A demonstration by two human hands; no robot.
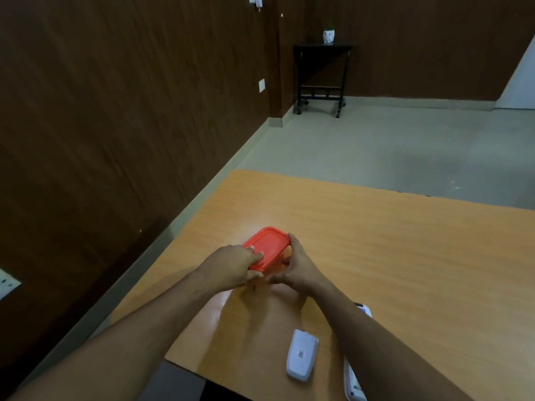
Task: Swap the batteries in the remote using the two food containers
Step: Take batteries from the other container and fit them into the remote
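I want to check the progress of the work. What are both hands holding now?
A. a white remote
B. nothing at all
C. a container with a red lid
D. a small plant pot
C: the left hand and right hand both grip the container with the red lid on the table.

Red-lidded container (267,248) closed; white remote cover (301,355) nearer

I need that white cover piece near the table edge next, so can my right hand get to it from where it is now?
Probably yes. The right hand is gripping the red-lidded container, so it must let go first. The white cover piece lies in the open on the table just left of the right forearm, with nothing on top of it.
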